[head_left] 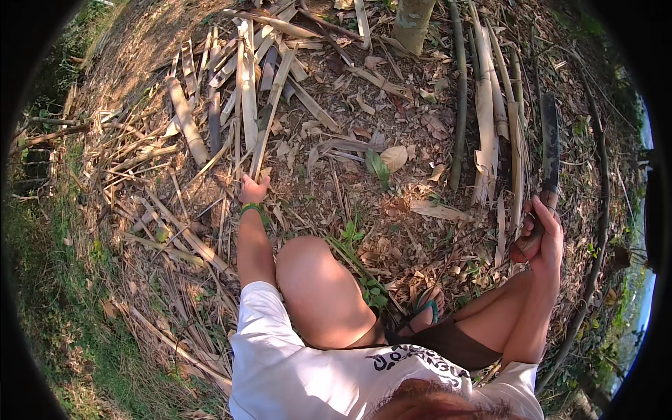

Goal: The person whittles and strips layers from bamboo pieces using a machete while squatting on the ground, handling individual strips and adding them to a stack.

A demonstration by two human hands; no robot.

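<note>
My left hand (253,190), with a green band at its wrist, is at the near end of a long split bamboo strip (273,105). Its fingers are closed round the strip's end, partly hidden, while the thumb points off to the right. Beside it lies another pale, wider strip (248,84). On the right, my right hand (548,227) grips the wooden handle of a machete (551,143). The long dark blade points away from me and is held clear of my legs.
A heap of split bamboo pieces (187,122) spreads across the far left. Bamboo poles (484,105) lie lengthwise at the right, near a tree trunk (413,26). My bent knee (315,280) and sandalled foot (427,308) are close in. Dry leaves and chips litter the ground.
</note>
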